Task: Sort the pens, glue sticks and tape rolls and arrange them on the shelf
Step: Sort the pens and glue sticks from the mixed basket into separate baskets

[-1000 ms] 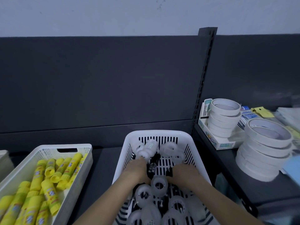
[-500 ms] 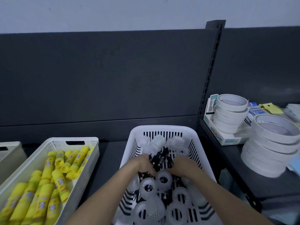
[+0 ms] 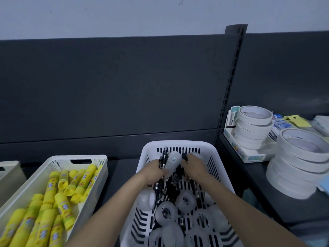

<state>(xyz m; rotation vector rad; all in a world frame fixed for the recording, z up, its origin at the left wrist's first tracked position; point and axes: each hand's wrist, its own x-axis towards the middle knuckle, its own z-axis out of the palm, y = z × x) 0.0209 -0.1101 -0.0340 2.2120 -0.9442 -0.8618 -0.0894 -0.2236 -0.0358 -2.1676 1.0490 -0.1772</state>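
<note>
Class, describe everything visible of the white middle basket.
The basket is white plastic with rounded corners and slots in its walls and floor. It stands upright on the shelf, right of the glue-stick crate. In it lie pens and tape rolls. The left hand and right hand reach in, gripping pens.

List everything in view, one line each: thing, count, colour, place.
basket: one, white, slotted, centre front.
pens: many, black, loose in the basket; some held in the hands.
clear tape rolls: several, translucent, in the basket.
crate: one, cream, left of the basket.
glue sticks: many, yellow, in the crate.
second crate: one, cream, far left edge.
white tape rolls: two stacks, right shelf.
box: one, white and teal, under the far stack.
tag: one, yellow, behind the stacks.
left hand: grips pens.
right hand: grips at least one pen.
</note>
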